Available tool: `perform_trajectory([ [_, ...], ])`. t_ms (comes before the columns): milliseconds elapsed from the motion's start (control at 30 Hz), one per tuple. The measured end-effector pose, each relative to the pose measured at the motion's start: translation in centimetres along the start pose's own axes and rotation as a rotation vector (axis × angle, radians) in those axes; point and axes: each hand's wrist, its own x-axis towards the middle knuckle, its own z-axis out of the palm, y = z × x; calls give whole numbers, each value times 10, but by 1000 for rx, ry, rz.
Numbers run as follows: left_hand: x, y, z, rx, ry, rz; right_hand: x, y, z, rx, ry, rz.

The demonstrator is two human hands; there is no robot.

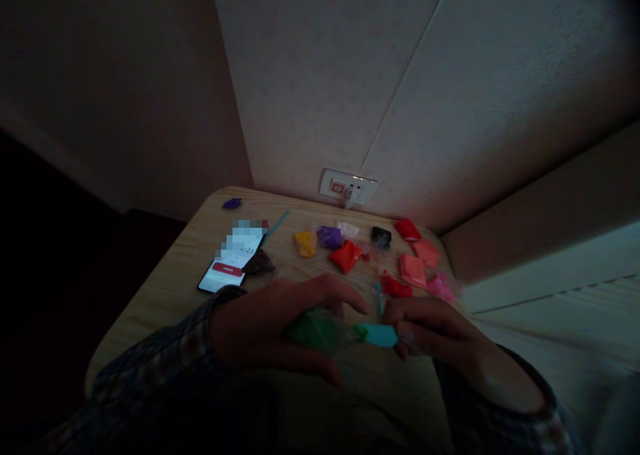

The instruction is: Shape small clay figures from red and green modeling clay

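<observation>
My left hand [285,322] is curled around a clear plastic bag of green modelling clay [317,330], its index finger and thumb reaching past the bag on either side. The bag's mouth points right. In my right hand [435,332], thumb and fingers pinch a flat light-blue modelling tool [383,336]. A bit of green clay clings to the tool's left end, right at the bag's mouth. Both hands hover over the near part of a wooden table [165,295]. Behind my right hand lies a thin blue stick [379,298], beside a red packet [397,285].
A lit phone [233,258] lies at the left, near a dark packet [259,263] and another blue stick [278,224]. Several colourful packets, among them yellow [305,243], purple [329,236] and orange-red [346,256], spread across the back. A wall socket [349,187] sits behind.
</observation>
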Motion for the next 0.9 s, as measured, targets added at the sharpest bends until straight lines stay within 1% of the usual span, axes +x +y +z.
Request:
perform_trajectory([
  [167,-1,-5,-2,49,18,24,-4,4,-1,20,92,-34],
  [267,-1,-13,-5,106,38,51,-7,8,-1,95,202,-78],
  [367,0,-28,-12,252,41,35,-10,9,1,242,383,-122],
  [467,1,-51,-20,441,94,-59,-11,11,1,291,481,-118],
  [567,2,-75,-25,581,160,-129,-8,15,-1,259,516,-89],
  [667,5,-91,-28,678,145,-158,-5,21,-3,260,541,-56],
  [733,7,-93,-29,729,125,-134,-3,25,-3,247,544,-48],
  [800,9,-91,-30,769,122,-96,-1,28,-3,224,536,-46],
  [900,12,-82,-32,806,171,-56,1,32,-1,203,515,-42],
])
